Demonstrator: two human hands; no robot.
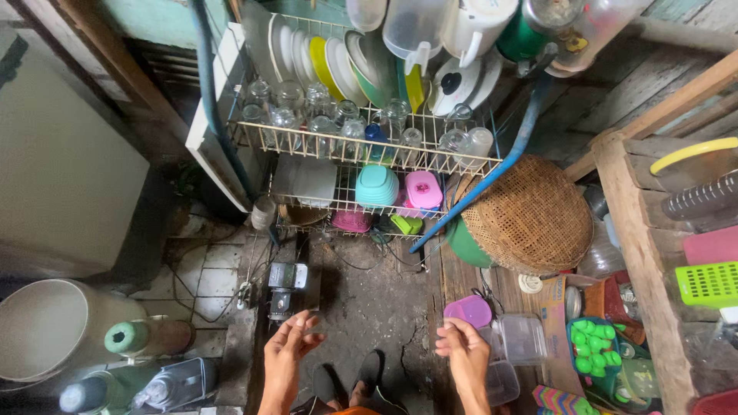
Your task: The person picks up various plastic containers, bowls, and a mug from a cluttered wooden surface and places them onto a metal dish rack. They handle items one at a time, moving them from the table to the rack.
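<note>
Cracked concrete floor, dish rack

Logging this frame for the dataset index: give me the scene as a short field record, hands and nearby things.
view: head camera looking down at a floor beside a wire dish rack
left hand: left hand empty, fingers spread, over the concrete floor
right hand: right hand empty, fingers half curled, touching nothing
nearest to right hand: purple lid and clear plastic containers
nearest to left hand: small grey device on the floor
rack contents: plates, glasses, coloured plastic boxes
other: woven basket, blue hose
</note>
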